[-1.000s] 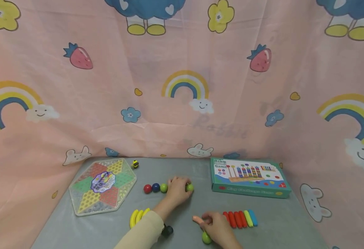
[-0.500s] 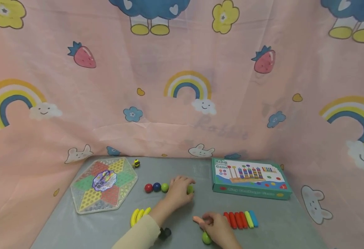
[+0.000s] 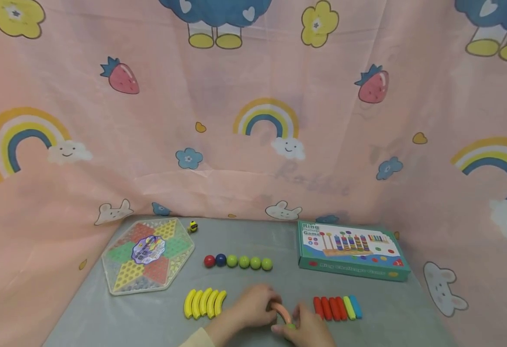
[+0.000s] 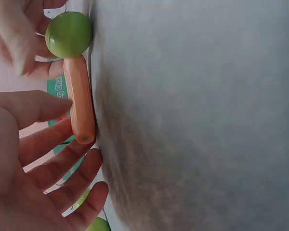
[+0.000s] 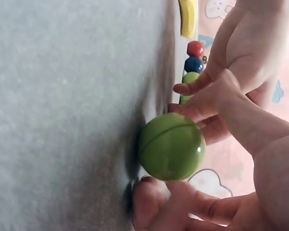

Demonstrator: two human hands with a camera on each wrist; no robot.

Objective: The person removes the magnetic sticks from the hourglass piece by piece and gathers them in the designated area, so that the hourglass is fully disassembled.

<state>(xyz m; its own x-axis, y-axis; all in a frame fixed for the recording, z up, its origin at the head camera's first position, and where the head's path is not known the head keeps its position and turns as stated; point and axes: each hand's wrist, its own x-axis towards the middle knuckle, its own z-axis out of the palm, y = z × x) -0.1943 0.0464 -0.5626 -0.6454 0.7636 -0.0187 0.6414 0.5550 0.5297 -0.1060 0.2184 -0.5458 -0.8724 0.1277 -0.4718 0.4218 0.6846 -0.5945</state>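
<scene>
In the head view, my left hand (image 3: 257, 306) is at the near middle of the table. It pinches an orange, slightly curved ribbed stick (image 4: 79, 98) between thumb and fingers; a small hole shows in the stick's near end. At the stick's other end sits a green ball (image 5: 172, 147), touching it in the left wrist view. My right hand (image 3: 309, 327) holds this ball between thumb and fingers. In the head view the hand hides most of the ball.
Behind the hands runs a row of red, blue and green balls (image 3: 244, 262). Several yellow banana-shaped pieces (image 3: 203, 303) lie left, and red, yellow-green and blue sticks (image 3: 333, 308) right. A hexagonal game board (image 3: 160, 274), a toy bee (image 3: 193, 226) and a green game box (image 3: 353, 270) stand farther back.
My left hand has left the row of green balls and come back toward me to the orange stick. My right hand has stayed near the same spot, now around the green ball.
</scene>
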